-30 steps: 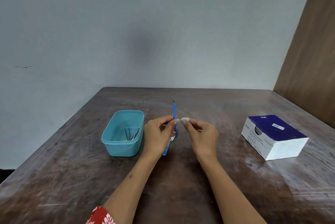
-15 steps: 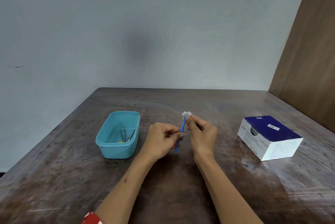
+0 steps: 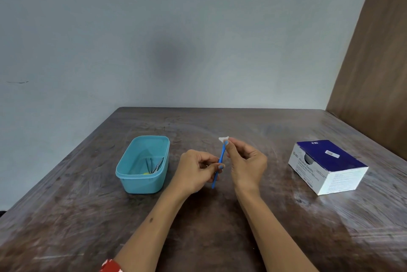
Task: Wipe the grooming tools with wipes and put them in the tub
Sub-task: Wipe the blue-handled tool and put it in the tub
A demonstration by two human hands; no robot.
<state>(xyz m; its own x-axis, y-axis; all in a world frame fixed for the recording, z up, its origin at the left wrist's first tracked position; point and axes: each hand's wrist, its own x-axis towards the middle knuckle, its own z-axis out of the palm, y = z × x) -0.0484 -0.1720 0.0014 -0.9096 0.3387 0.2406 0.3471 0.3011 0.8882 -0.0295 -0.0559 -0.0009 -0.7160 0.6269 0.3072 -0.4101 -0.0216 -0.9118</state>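
A thin blue grooming tool stands nearly upright above the table's middle. My left hand pinches its lower half between thumb and fingers. My right hand pinches a small white wipe around the tool's top end. The teal tub sits on the table just left of my left hand. Inside the tub lie metal tweezers and small scissors and something yellow.
A white and dark-blue box of alcohol swabs stands at the right on the dark wooden table. A brown wooden panel rises at the far right. A pale wall lies behind the table.
The wipe in my right hand has slid up the blue tool from its middle to its top end. The tool's dark tip is now covered.
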